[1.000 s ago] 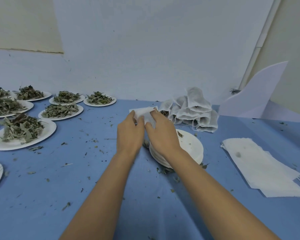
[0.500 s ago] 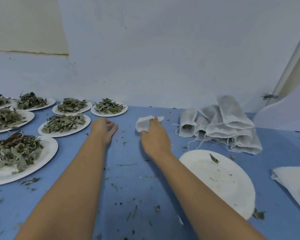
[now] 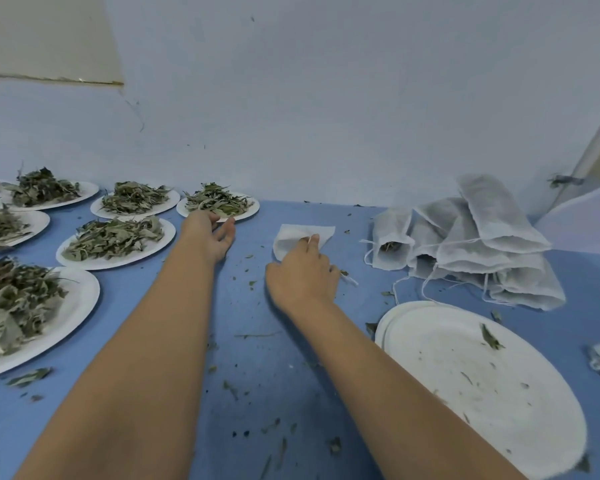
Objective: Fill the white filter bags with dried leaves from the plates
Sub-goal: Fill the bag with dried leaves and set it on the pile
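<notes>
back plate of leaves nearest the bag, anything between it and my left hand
Nothing visible. The left hand is at the near rim of that plate of leaves; the right hand pinches the white filter bag beside it.

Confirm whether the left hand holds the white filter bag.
No, the right hand pinches the filter bag; the left hand is at a leaf plate.

Seems a makeshift herb-packing workroom: blue-covered tabletop (image 3: 257, 375) pushed against a bare, scuffed pale wall (image 3: 326, 98), rows of paper plates (image 3: 146, 252) heaped with dried leaves (image 3: 111, 237), stuffed filter bags (image 3: 492, 237) piled up, leaf crumbs strewn about.
</notes>
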A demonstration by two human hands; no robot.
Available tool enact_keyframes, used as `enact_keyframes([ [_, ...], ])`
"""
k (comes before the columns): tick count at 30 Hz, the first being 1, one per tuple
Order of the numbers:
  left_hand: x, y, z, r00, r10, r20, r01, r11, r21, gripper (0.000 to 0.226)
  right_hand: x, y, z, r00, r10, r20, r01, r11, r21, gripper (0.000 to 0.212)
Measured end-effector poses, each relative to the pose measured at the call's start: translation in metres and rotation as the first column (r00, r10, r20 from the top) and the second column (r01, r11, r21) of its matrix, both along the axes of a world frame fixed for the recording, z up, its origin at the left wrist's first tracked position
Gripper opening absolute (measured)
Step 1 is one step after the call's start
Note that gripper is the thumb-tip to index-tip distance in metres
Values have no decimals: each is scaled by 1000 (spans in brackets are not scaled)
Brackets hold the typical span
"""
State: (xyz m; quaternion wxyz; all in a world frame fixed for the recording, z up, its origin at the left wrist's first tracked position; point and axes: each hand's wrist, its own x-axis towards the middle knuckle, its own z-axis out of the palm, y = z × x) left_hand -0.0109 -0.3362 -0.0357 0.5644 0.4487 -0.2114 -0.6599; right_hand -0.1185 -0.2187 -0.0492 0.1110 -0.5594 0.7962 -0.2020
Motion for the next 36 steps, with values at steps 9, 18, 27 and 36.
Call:
enact_keyframes([
  [9,3,59,14,987,-110,118,94,986,135,11,-19,51,32,971,47,236,11,972,-237,44],
  [18,2,136,6,957,-14,290,-55,972,229,37,-46,133,34,927,51,371,92,929,-357,33],
  [27,-15,180,5,952,39,303,-84,987,137,36,-77,181,33,856,69,513,202,868,-454,47],
  [36,-52,231,16,887,-46,459,84,994,-63,8,-115,214,48,751,177,636,370,684,-628,41],
])
